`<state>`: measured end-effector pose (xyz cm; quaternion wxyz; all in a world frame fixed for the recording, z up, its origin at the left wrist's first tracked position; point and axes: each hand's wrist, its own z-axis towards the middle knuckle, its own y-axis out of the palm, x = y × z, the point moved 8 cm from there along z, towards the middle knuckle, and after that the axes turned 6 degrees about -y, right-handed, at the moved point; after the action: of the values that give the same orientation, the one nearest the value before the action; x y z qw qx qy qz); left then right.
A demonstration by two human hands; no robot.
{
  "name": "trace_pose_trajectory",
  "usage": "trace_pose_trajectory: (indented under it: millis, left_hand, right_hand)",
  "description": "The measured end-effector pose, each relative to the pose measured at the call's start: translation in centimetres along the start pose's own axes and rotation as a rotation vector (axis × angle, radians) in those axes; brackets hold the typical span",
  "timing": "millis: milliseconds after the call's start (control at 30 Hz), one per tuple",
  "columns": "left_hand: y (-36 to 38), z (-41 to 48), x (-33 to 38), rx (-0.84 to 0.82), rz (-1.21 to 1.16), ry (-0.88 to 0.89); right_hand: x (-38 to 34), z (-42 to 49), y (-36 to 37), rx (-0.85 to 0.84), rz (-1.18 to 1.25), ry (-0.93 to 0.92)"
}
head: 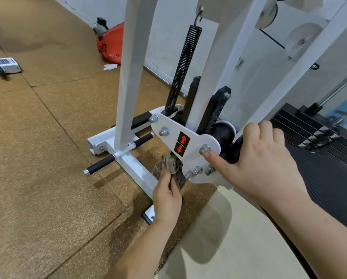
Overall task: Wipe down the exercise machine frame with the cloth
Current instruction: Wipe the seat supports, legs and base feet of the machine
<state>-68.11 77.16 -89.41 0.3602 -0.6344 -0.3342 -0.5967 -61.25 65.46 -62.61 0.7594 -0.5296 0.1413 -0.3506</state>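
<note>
- frame (128, 77) white
- spring (183, 67) black
- plate (207, 138) white; sticker (182, 144) black with red arrows
- roller (222, 133) black
- cloth (170, 165) mottled grey-brown, streaky
- floor (48, 137) tan, speckled
- bag (112, 45) orange-red, dark print
- weight stack (309, 127) black
- mat (329, 188) black

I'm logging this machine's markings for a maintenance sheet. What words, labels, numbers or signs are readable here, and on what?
Sticker on the white pivot plate: no words, only a red up arrow over a red down arrow on black.
Orange bag by the wall: black print, too blurred to read.
White flat object on the floor, left: dark print, too small to read.
Nothing else carries text.
</note>
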Motion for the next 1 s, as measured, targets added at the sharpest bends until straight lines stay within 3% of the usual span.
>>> trace_pose_trajectory:
  millis: [133, 233, 367, 533, 633, 700, 767, 900, 1000]
  left_hand:
    - [0.0, -0.3, 3.2, -0.058, -0.061, 0.075]
    - [0.4, -0.4, 2.9, -0.055, 0.147, 0.263]
    - [0.9, -0.1, 0.7, -0.135, 0.145, 0.151]
    - [1.3, -0.5, 2.4, -0.110, 0.201, 0.254]
    - [1.1, -0.2, -2.7, -0.167, 0.284, 0.149]
    - [0.6, -0.6, -6.4, -0.266, 0.334, -0.031]
    - [-0.7, -1.0, -8.1, -0.250, 0.363, -0.183]
    - [-2.5, -1.1, -5.5, -0.155, 0.287, -0.134]
    - [-3.3, -1.8, -4.8, -0.161, 0.311, -0.129]
  right_hand:
    - [-0.2, 0.0, 0.1, 0.006, 0.018, 0.001]
    - [-0.1, 0.0, 0.1, -0.009, 0.013, 0.005]
    - [0.0, 0.0, 0.1, -0.001, -0.006, -0.011]
    - [-0.1, 0.1, 0.2, -0.003, -0.023, -0.026]
    - [-0.1, 0.2, 0.3, -0.007, -0.053, -0.038]
    - [-0.1, 0.3, 0.2, -0.008, -0.067, -0.041]
    - [0.0, 0.1, 0.2, 0.002, -0.071, -0.029]
    - [-0.3, 0.1, -0.3, 0.018, -0.078, -0.047]
    - [-3.9, -1.4, -1.9, 0.135, 0.057, -0.249]
